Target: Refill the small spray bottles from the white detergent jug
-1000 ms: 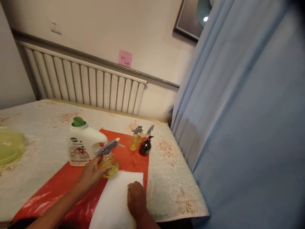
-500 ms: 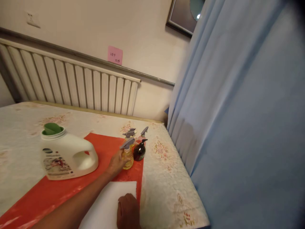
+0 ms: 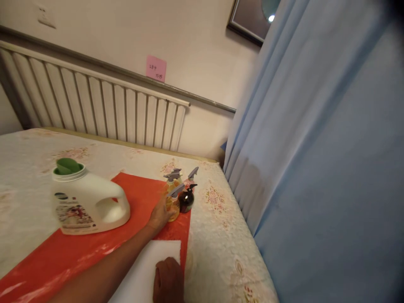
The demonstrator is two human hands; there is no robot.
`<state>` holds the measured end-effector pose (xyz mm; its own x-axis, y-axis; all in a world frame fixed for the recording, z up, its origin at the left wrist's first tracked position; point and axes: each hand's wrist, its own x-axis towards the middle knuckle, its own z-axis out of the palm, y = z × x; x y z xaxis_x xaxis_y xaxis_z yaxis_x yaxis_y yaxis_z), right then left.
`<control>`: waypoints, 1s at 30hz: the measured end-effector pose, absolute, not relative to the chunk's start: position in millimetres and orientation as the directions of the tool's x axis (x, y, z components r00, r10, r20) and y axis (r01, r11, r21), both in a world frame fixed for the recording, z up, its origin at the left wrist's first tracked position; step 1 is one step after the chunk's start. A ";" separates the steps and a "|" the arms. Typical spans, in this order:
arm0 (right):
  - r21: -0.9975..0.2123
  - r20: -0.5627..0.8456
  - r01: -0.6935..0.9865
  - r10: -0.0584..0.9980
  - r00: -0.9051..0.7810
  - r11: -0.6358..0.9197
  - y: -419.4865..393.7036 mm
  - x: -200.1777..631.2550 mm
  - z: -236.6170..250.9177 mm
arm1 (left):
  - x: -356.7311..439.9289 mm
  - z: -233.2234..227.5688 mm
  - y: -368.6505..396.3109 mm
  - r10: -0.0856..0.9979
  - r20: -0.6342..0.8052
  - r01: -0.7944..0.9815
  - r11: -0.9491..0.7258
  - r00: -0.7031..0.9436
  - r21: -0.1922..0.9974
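Left hand [image 3: 159, 216] has carried the small yellow spray bottle with the grey trigger head [image 3: 173, 205] further back since a second ago; it now stands right against the cluster at the far corner of the mat, and the view has swung a little to the right.

Largest to smallest:
- Blue pleated curtain [image 3: 315, 147] fills the right half of the frame, hanging just past the edge of the surface.
- White ribbed radiator [image 3: 94, 105] runs along the back wall, with a pink sticky note [image 3: 155, 68] on the wall above it.
- Tabletop [image 3: 221, 235] is covered with a cream floral embossed cloth.
- Red glossy plastic mat [image 3: 78, 248] lies diagonally across it.
- White sheet of paper or cloth [image 3: 148, 269] lies on the mat's near end, with the right hand [image 3: 168, 280] resting on it, fingers curled, pinning it down and gripping nothing.
- White detergent jug with green cap and moulded handle [image 3: 88, 202] stands upright on the mat, left of the left arm.
- Cluster: two more grey-trigger spray bottles [image 3: 175, 176] and a dark brown pump bottle [image 3: 187, 200], packed close together.

Left hand is wrapped around the yellow bottle's body, which is upright on the mat and touching or just beside the brown pump bottle.

Judgement: the bottle looks to be at the point of being set among the others. Letting go should be done straight and gently, fingers opening without nudging the neighbours, since they stand tight and would tip easily.
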<state>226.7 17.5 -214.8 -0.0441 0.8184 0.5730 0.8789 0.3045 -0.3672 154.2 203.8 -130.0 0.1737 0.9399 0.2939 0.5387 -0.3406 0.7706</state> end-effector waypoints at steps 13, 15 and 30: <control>-0.390 0.569 0.855 0.820 -0.068 0.342 14.5 226.1 -218.0 | 63.3 -204.8 78.0 0.895 0.390 0.667 -0.426 0.214 0.611; -0.410 0.564 0.841 0.823 -0.071 0.354 13.1 226.1 -216.8 | 52.6 -219.9 59.6 0.871 0.419 0.705 -0.465 0.257 0.535; -0.698 0.408 0.635 0.913 -0.030 0.332 94.4 179.3 -116.0 | 44.6 -240.3 34.7 0.764 0.544 0.818 -0.529 0.346 0.223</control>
<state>179.3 94.4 -116.0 -0.0297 0.9127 0.4076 0.6346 0.3322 -0.6978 44.6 34.7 -240.3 0.3461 0.7645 0.5439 0.8184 -0.5294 0.2234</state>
